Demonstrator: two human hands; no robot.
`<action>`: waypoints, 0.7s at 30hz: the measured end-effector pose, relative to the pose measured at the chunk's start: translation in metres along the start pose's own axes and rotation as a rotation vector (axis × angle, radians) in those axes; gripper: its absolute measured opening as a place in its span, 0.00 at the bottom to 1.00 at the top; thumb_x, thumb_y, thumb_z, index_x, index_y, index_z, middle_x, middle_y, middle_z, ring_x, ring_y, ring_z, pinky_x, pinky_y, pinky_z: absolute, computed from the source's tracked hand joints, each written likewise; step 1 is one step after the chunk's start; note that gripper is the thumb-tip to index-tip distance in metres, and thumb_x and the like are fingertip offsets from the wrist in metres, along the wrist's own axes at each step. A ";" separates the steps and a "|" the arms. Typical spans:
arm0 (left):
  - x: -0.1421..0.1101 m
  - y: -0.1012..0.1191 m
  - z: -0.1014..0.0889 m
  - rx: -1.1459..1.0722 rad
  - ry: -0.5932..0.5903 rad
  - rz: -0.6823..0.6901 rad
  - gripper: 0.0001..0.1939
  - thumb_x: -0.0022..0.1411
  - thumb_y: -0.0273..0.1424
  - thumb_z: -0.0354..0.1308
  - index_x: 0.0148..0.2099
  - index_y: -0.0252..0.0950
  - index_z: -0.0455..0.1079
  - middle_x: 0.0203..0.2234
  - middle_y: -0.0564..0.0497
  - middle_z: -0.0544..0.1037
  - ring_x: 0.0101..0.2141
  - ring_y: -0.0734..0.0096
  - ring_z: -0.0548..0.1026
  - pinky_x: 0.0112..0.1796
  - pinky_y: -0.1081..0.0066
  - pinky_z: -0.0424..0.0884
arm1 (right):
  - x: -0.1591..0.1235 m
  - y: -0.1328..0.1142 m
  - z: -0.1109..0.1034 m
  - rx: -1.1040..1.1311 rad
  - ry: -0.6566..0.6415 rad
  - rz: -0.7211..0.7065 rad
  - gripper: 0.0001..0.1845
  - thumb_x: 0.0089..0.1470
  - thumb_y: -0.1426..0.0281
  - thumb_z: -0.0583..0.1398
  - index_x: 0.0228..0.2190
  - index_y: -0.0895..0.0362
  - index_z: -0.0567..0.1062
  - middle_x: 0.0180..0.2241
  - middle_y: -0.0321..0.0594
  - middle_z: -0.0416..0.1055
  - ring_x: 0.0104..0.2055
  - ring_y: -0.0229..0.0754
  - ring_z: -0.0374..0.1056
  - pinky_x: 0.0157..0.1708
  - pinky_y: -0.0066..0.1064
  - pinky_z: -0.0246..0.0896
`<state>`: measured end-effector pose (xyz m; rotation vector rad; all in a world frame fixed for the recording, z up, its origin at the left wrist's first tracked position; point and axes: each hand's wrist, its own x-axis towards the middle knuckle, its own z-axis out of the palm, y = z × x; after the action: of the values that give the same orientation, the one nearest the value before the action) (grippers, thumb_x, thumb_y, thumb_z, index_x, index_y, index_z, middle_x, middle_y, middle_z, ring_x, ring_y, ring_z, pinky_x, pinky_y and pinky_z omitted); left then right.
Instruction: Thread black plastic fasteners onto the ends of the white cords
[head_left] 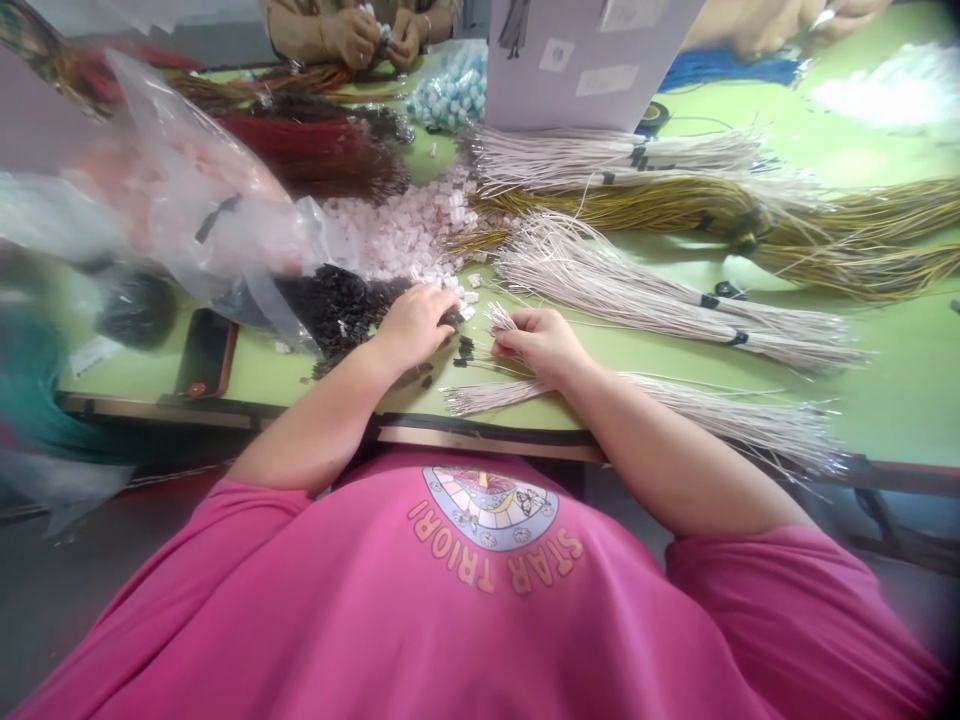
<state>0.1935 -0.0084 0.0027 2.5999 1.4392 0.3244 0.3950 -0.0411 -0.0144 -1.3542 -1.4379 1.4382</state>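
My left hand (pixel 420 322) rests palm down at the border between a pile of white plastic connector housings (pixel 412 230) and a heap of small black plastic pieces (pixel 349 305). Its fingers are curled, and what lies between fingertips and thumb is too small to make out. My right hand (pixel 546 345) is closed round a few white wires (pixel 500 318), their stripped ends pointing up and left. Under that hand, several wires with black pieces (pixel 466 350) on their ends lie on the table. A bundle of white wires (pixel 720 420) passes below my right forearm.
Tied white wire bundles (pixel 637 280) and yellow-black cables (pixel 675 205) lie to the right. Clear plastic bags (pixel 217 210) and a phone (pixel 206 352) are at left on the green table (pixel 900 390). Across the table, a co-worker's hands (pixel 375 38) hold small parts beside a purple panel (pixel 577 60).
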 end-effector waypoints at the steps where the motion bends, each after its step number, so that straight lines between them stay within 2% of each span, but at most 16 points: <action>1: 0.000 0.000 0.001 0.006 -0.009 0.021 0.13 0.53 0.30 0.56 0.42 0.35 0.71 0.36 0.46 0.71 0.39 0.63 0.67 0.42 0.65 0.63 | -0.001 -0.001 0.000 -0.029 -0.004 -0.001 0.08 0.41 0.67 0.59 0.20 0.61 0.72 0.20 0.37 0.69 0.21 0.32 0.59 0.24 0.26 0.54; 6: 0.004 -0.002 0.010 0.056 -0.160 0.066 0.10 0.56 0.30 0.51 0.35 0.35 0.74 0.30 0.46 0.72 0.35 0.65 0.68 0.38 0.67 0.64 | -0.003 -0.003 0.001 -0.101 0.005 0.017 0.10 0.41 0.65 0.58 0.22 0.60 0.70 0.16 0.31 0.60 0.18 0.30 0.52 0.19 0.25 0.45; 11: 0.002 0.001 0.010 0.018 -0.096 -0.016 0.09 0.55 0.27 0.51 0.35 0.34 0.71 0.32 0.46 0.72 0.35 0.65 0.69 0.39 0.67 0.64 | -0.002 -0.003 0.001 -0.152 0.040 0.015 0.09 0.38 0.66 0.58 0.22 0.60 0.71 0.16 0.31 0.59 0.20 0.31 0.53 0.21 0.25 0.47; 13: -0.001 0.005 0.006 -0.110 -0.046 -0.071 0.09 0.56 0.27 0.50 0.38 0.34 0.70 0.32 0.47 0.72 0.34 0.67 0.69 0.38 0.67 0.64 | -0.002 -0.003 0.000 -0.141 0.038 0.026 0.08 0.38 0.67 0.59 0.22 0.60 0.71 0.17 0.31 0.59 0.20 0.31 0.53 0.22 0.25 0.47; 17: -0.008 0.012 0.001 -0.589 -0.035 -0.157 0.14 0.57 0.29 0.51 0.46 0.35 0.67 0.32 0.50 0.73 0.31 0.73 0.70 0.36 0.70 0.65 | -0.002 -0.003 0.000 -0.106 0.016 0.015 0.09 0.39 0.66 0.58 0.22 0.60 0.71 0.16 0.30 0.58 0.19 0.30 0.51 0.21 0.25 0.46; 19: -0.009 0.015 0.001 -0.773 -0.072 -0.183 0.13 0.56 0.31 0.53 0.44 0.34 0.69 0.32 0.50 0.74 0.31 0.74 0.70 0.36 0.71 0.66 | -0.003 -0.003 0.000 -0.108 0.011 -0.001 0.09 0.39 0.66 0.58 0.22 0.60 0.71 0.16 0.31 0.59 0.20 0.30 0.51 0.22 0.25 0.47; 21: -0.009 0.016 0.003 -0.856 -0.094 -0.223 0.11 0.55 0.33 0.55 0.38 0.33 0.71 0.30 0.50 0.74 0.30 0.74 0.70 0.35 0.71 0.66 | -0.003 -0.003 0.001 -0.115 0.017 -0.018 0.09 0.38 0.66 0.59 0.22 0.60 0.71 0.17 0.31 0.60 0.20 0.31 0.52 0.22 0.25 0.48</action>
<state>0.2024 -0.0244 0.0029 1.7326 1.1775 0.6119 0.3946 -0.0436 -0.0112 -1.4166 -1.5380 1.3476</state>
